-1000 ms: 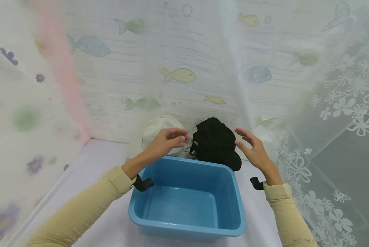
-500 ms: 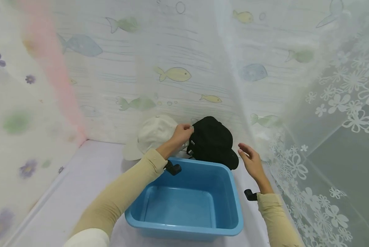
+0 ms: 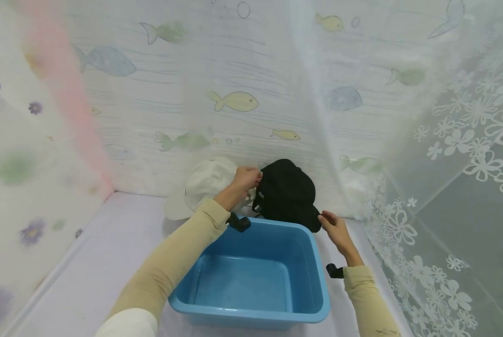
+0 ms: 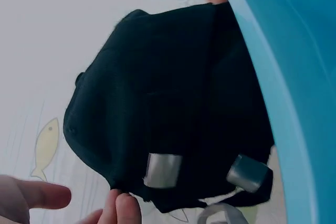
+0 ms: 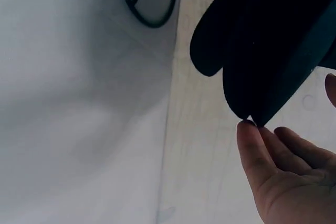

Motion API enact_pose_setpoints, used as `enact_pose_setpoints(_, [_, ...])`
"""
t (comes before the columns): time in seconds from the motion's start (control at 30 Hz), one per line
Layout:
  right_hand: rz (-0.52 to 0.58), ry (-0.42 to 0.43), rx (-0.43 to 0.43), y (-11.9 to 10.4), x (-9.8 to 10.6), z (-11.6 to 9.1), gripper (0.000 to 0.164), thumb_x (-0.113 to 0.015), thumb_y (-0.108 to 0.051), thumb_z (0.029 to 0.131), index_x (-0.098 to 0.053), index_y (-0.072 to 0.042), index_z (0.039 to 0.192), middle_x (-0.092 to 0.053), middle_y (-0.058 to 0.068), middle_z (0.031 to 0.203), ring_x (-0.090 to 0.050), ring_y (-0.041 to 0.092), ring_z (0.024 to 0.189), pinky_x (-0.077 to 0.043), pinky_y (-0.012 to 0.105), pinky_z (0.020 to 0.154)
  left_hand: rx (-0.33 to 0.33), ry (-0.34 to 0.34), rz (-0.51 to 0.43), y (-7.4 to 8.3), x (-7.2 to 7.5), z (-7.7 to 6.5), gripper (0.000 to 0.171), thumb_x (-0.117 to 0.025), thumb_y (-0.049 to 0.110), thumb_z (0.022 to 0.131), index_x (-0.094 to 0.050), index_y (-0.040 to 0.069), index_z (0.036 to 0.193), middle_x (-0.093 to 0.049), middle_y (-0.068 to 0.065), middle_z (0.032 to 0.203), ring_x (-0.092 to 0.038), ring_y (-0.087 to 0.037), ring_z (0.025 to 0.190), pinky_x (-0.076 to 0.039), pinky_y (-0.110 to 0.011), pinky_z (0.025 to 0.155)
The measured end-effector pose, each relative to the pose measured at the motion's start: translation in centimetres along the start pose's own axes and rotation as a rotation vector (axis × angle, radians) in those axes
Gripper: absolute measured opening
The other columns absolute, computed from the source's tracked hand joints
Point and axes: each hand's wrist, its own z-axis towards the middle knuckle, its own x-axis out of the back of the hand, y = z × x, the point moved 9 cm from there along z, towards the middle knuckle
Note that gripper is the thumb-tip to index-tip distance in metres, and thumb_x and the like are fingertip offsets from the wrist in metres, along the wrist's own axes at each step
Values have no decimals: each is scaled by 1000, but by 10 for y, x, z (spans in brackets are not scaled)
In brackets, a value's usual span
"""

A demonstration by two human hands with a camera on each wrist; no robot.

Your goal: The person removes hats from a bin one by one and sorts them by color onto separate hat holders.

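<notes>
A black baseball cap (image 3: 286,189) leans against the patterned back wall, just behind a blue plastic basin (image 3: 243,311). My left hand (image 3: 246,179) bends its fingers at the cap's upper left edge; in the left wrist view two fingertips (image 4: 126,211) pinch that edge, near a metal buckle (image 4: 163,170) on the strap. At the other end, my right hand (image 3: 335,228) reaches up to the brim. Its fingertips (image 5: 249,132) touch the brim's tip in the right wrist view, with the fingers loosely bent. A white cap (image 3: 209,180) sits to the left, partly hidden behind my left hand.
The basin stands on a white cloth (image 3: 125,262) right below my forearms, its rim close to the black cap. Sheer curtains with fish (image 3: 236,101) and flowers (image 3: 483,164) enclose the back and sides. A dark looped cord (image 5: 149,23) shows in the right wrist view.
My left hand has moved right, from in front of the white cap to the black cap's edge. My right hand has come down and inward to the brim. Both caps stay in place.
</notes>
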Motion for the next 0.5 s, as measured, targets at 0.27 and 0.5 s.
enact_pose_setpoints(0.27, [26,49,-68,1,7,-1,58,-49,-24,109,-34,15,150,-44,37,147,-64,34,118,-57,29,95,160,-2,-33,-5,-7,7,55,-59,23,102,-45,-3,148,-59,-20,138,-60,-20,100,-52,-33,102])
enact_pose_setpoints(0.5, [166,15,-158,5,11,6,62,-50,-26,108,-33,18,149,-43,36,145,-62,1,89,-56,17,84,252,-1,-177,-7,-8,13,42,-63,21,101,-57,-4,134,-60,-9,101,-58,-17,83,-53,-27,77])
